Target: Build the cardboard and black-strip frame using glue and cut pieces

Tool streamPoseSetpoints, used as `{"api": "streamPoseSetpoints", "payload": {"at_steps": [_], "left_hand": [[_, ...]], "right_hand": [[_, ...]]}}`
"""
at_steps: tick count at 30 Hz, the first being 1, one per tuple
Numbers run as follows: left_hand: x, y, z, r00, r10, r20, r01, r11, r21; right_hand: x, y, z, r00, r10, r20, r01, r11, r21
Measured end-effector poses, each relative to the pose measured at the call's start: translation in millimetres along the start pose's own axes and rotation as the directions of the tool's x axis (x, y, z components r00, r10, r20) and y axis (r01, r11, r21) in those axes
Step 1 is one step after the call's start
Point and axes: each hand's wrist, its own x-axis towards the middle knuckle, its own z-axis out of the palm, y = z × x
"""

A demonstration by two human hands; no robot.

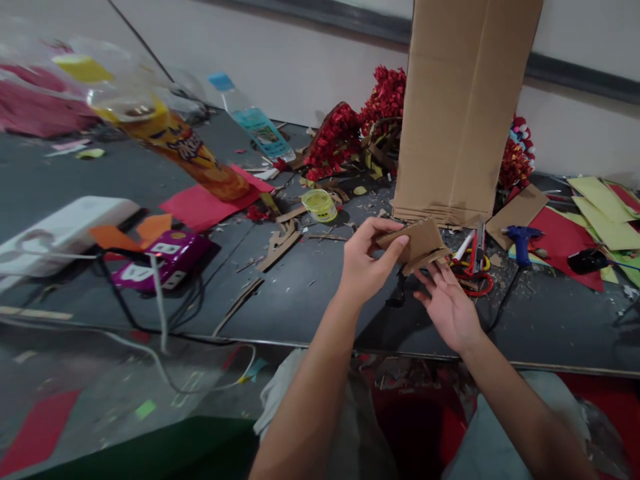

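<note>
A small brown cardboard piece [419, 241] tilts in the left fingers [396, 251], its layered lower edge at the right fingers [442, 275].

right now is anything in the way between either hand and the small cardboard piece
Nothing visible is: the left hand grips the small cardboard piece, and the right hand's fingers are at its lower edge.
</note>
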Motion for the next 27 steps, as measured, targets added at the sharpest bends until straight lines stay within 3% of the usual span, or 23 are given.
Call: {"api": "streamPoseSetpoints", "payload": {"at_steps": [8,12,27], "left_hand": [[4.8,-7.6,-1.0,0.998,-0.049,-0.035,0.049,0.999,-0.010],[7.0,-13.7,-1.4,0.992,-0.059,-0.111,0.060,0.998,0.007],[2.6,-16.2,-0.2,0.972,0.051,-0.230,-0.022,0.991,0.128]], "right_hand": [[1.3,-0.3,-8.2,0.999,0.019,0.046,-0.023,0.997,0.079],[1.9,-2.1,-8.1,0.993,0.035,0.113,-0.043,0.997,0.069],[0.2,2.7,-10.6,0.988,0.059,0.140,-0.069,0.995,0.067]]}}
